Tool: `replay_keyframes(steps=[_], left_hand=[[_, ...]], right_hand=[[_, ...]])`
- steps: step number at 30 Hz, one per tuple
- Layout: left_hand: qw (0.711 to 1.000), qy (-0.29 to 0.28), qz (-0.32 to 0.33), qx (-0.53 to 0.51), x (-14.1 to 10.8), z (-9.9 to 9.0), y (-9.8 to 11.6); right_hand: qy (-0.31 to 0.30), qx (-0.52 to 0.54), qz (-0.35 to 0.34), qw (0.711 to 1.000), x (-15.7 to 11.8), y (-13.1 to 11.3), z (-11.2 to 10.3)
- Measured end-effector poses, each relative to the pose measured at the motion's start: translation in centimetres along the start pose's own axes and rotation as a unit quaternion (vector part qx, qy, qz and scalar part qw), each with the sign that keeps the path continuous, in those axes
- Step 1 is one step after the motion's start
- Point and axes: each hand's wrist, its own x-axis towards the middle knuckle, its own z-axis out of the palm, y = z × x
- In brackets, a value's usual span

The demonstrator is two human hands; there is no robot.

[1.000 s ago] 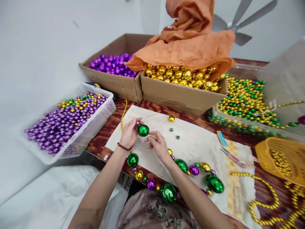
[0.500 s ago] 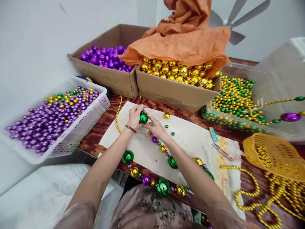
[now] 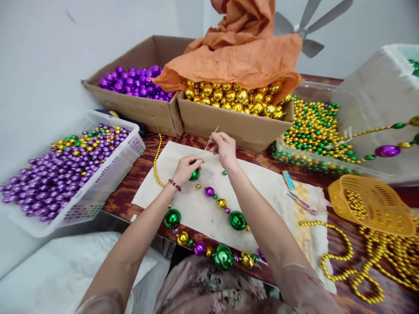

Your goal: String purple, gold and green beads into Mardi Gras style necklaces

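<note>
My right hand (image 3: 223, 147) pinches a long thin needle (image 3: 216, 130), whose lower end slants down toward my left hand. Fingers closed together, my left hand (image 3: 188, 168) is just above a large shiny green ball (image 3: 194, 175); what its fingertips hold is too small to make out. A small gold bead (image 3: 198, 186) lies below that ball. From there a string of purple, green and gold beads (image 3: 221, 203) runs toward my right forearm. Along the table's near edge lies more of the bead string (image 3: 223, 257). A loose green bead (image 3: 224, 173) rests beside my right wrist.
A white cloth (image 3: 196, 218) covers part of the table. Boxes of purple balls (image 3: 131, 83) and gold balls (image 3: 229, 96) stand behind. A white basket (image 3: 94, 196) is at left, an orange basket (image 3: 393, 209) at right. Scissors (image 3: 301, 203) lie near a small blue box (image 3: 288, 179).
My right hand has moved up and away from the green ball and now holds the needle. My left hand has come slightly lower. The view has shifted a little.
</note>
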Motion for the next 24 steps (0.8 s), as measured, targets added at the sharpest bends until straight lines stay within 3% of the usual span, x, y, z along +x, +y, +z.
replay_keyframes(steps=[2, 7, 11, 15, 20, 24], left_hand=[[1.0, -0.004, -0.002, -0.003, -0.3, 0.0, -0.5], [1.0, -0.012, 0.011, -0.009, -0.5, 0.4, -0.8], [0.999, -0.031, 0.014, -0.014, -0.6, 0.1, -0.4], [0.998, -0.055, 0.008, 0.014, -1.1, -0.2, -0.6], [0.997, -0.056, 0.011, 0.052, -1.5, 0.0, -2.0], [0.991, -0.065, 0.034, 0.113, -1.7, -1.6, -2.5]], right_hand=[[0.003, 0.025, 0.025, 0.999, -0.3, 0.2, -0.6], [-0.142, -0.009, 0.057, 0.988, -2.8, 1.6, -0.6], [-0.123, 0.031, 0.06, 0.99, -3.8, 2.0, -0.2], [-0.127, 0.068, 0.083, 0.986, -3.5, 0.8, -0.4], [-0.11, 0.096, 0.015, 0.989, -2.7, -1.6, -1.0], [-0.155, 0.065, -0.006, 0.986, -3.9, -2.3, -0.3]])
